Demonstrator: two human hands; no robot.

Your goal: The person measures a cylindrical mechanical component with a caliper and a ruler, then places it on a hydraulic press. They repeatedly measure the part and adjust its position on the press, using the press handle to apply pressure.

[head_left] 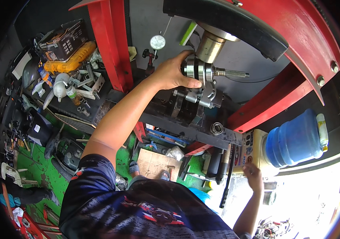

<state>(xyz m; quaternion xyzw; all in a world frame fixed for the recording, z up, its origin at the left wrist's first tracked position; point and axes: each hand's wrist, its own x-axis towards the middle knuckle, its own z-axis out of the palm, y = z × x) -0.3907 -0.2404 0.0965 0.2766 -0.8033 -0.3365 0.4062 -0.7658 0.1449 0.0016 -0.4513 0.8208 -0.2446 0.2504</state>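
My left hand (173, 73) is wrapped around a shiny motorcycle crankshaft (205, 72), with the thumb along the near side of its round webs. The crankshaft lies sideways, its thin splined end pointing right, close below the steel press ram (210, 47). Under it are a metal bar with a round end (194, 98) and dark press blocks. My right hand (253, 177) is off to the lower right, apart from the press, near a cream dispenser; it is blurred and its fingers are hard to make out. A ring bearing (216, 128) rests on the press bed's right side.
Red press posts (110, 44) stand on both sides. A dial gauge (157, 42) is behind my left hand. The left bench holds a box (64, 42), a yellow case (72, 57), bottles and loose parts. A blue water jug (293, 139) stands at the right.
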